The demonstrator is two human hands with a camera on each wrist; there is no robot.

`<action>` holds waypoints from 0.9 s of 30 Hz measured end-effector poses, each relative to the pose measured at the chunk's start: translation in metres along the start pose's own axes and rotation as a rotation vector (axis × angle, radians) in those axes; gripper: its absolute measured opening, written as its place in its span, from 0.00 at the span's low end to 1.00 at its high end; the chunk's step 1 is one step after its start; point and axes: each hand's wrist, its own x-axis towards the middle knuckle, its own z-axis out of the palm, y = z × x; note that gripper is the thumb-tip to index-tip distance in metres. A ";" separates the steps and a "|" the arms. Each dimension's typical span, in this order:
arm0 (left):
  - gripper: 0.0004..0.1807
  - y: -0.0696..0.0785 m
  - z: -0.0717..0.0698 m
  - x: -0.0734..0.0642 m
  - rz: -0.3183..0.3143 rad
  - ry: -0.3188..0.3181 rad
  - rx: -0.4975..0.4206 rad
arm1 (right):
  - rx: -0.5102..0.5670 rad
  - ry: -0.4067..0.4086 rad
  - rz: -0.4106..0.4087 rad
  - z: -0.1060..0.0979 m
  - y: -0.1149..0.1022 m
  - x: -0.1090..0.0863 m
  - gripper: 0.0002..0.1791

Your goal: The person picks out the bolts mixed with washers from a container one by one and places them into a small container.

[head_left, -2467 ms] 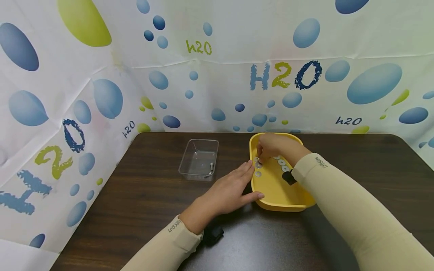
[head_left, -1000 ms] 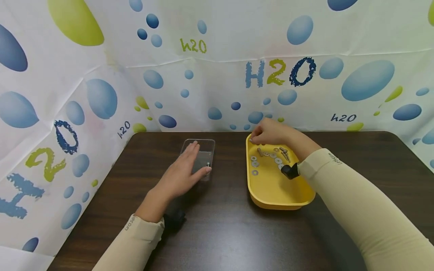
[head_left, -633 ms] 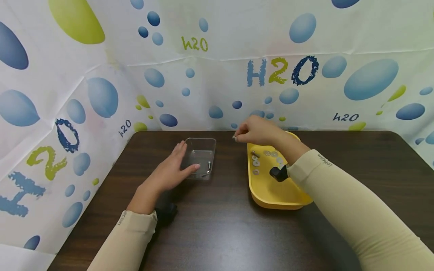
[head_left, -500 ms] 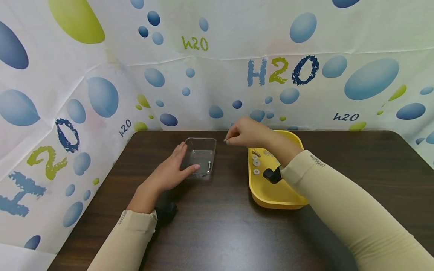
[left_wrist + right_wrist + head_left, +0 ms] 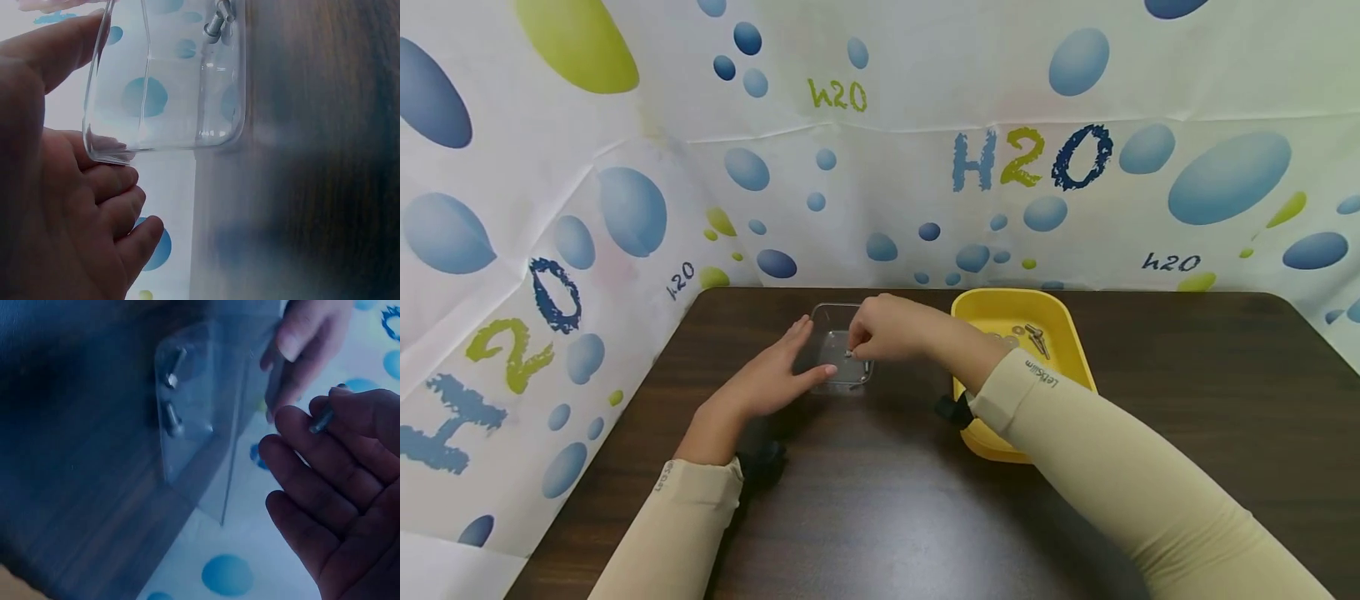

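My right hand (image 5: 887,329) is over the clear plastic box (image 5: 838,310), pinching a small metal bolt (image 5: 322,419) between thumb and fingertips. At the box's left side is my left hand (image 5: 767,383), its fingers fairly straight along the wall and its thumb reaching over the near rim. The left wrist view shows the left fingers (image 5: 115,209) around a box corner. Inside the box lie two bolts, an upper bolt (image 5: 175,367) and a lower bolt (image 5: 173,420) in the right wrist view. In the head view my right hand partly covers the box.
On the right stands a yellow tray (image 5: 1078,350) with several bolts (image 5: 1037,340) and washers (image 5: 1011,340); the right forearm crosses over it. Both stand on a dark wood table (image 5: 880,500). A patterned sheet (image 5: 910,100) hangs behind and at the left.
My right hand has lifted a bolt from the yellow tray and carried it left to the clear box. My left hand has left the tray's rim and come to the box.
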 end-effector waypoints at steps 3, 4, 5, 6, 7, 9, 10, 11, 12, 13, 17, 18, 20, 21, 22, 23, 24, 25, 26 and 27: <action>0.55 0.000 0.000 0.000 0.011 -0.008 -0.011 | -0.022 -0.045 0.018 0.008 -0.003 0.004 0.10; 0.54 0.000 0.000 0.000 0.015 -0.010 -0.015 | -0.026 -0.056 0.023 0.010 -0.005 0.005 0.11; 0.54 0.000 0.000 0.000 0.018 -0.011 -0.017 | -0.032 -0.063 0.028 0.011 -0.005 0.006 0.11; 0.54 0.000 -0.001 0.000 0.019 -0.012 -0.022 | -0.035 -0.069 0.028 0.013 -0.006 0.008 0.11; 0.54 -0.001 -0.001 0.000 0.019 -0.013 -0.023 | -0.044 -0.074 0.029 0.014 -0.006 0.009 0.11; 0.53 -0.001 -0.001 0.000 0.020 -0.015 -0.026 | -0.060 -0.083 0.029 0.017 -0.007 0.011 0.11; 0.53 -0.002 -0.001 0.000 0.020 -0.016 -0.025 | -0.074 -0.087 0.026 0.018 -0.007 0.013 0.11; 0.53 -0.002 -0.001 0.001 0.021 -0.018 -0.026 | -0.087 -0.092 0.022 0.020 -0.007 0.014 0.11; 0.53 -0.002 -0.001 0.001 0.021 -0.019 -0.026 | -0.101 -0.096 0.022 0.021 -0.007 0.015 0.11; 0.53 -0.002 -0.001 0.001 0.021 -0.020 -0.025 | -0.114 -0.098 0.022 0.022 -0.007 0.016 0.11; 0.54 -0.002 -0.002 0.001 0.023 -0.022 -0.025 | -0.170 -0.090 0.037 0.026 -0.009 0.018 0.11; 0.54 -0.002 -0.002 0.001 0.023 -0.020 -0.026 | -0.182 -0.088 0.044 0.026 -0.010 0.018 0.11; 0.53 -0.002 -0.003 0.001 0.022 -0.018 -0.025 | -0.215 -0.087 0.052 0.028 -0.012 0.018 0.11; 0.53 -0.002 -0.003 0.001 0.021 -0.017 -0.026 | -0.230 -0.088 0.055 0.028 -0.013 0.017 0.11; 0.53 -0.002 -0.003 0.001 0.021 -0.017 -0.028 | -0.243 -0.091 0.059 0.029 -0.013 0.017 0.11; 0.53 -0.002 -0.003 0.001 0.021 -0.018 -0.029 | -0.254 -0.094 0.063 0.030 -0.014 0.017 0.11; 0.53 -0.002 -0.002 0.000 0.021 -0.020 -0.032 | -0.258 -0.097 0.069 0.030 -0.015 0.016 0.11; 0.53 -0.002 -0.002 0.000 0.020 -0.022 -0.034 | -0.261 -0.100 0.077 0.030 -0.015 0.016 0.11; 0.53 -0.003 -0.002 0.000 0.020 -0.024 -0.039 | -0.263 -0.101 0.084 0.031 -0.015 0.016 0.11; 0.53 -0.003 -0.002 0.001 0.021 -0.025 -0.041 | -0.260 -0.103 0.091 0.031 -0.015 0.015 0.11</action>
